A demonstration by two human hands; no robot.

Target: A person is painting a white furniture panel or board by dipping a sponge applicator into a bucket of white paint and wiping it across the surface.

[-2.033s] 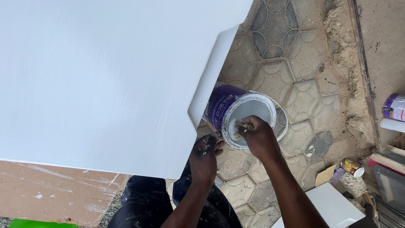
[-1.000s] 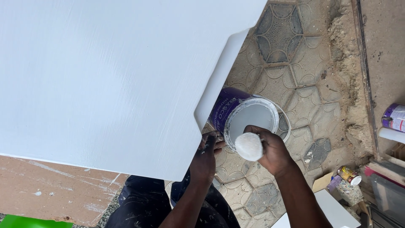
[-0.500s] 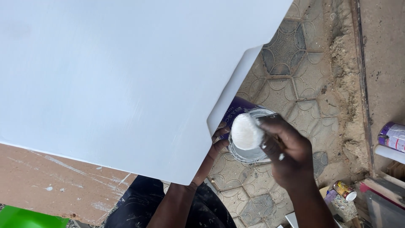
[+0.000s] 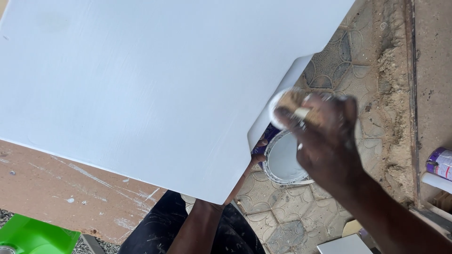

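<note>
Two hands worked: the right hand [image 4: 329,141] clamped a paint-soaked sponge [image 4: 287,106] against the white board [image 4: 155,89] edge at three o'clock. Excess paint risked dripping. Left hand [image 4: 258,153], mostly hidden beside the paint can [image 4: 285,160]; grip unclear.

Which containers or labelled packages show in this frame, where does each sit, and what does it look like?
Paint tin: on the paving below the right hand, round, open, purple-sided, white inside.
Can: right edge, lying on its side, purple and white label.
Green tub: bottom left corner, only partly in view.
</note>
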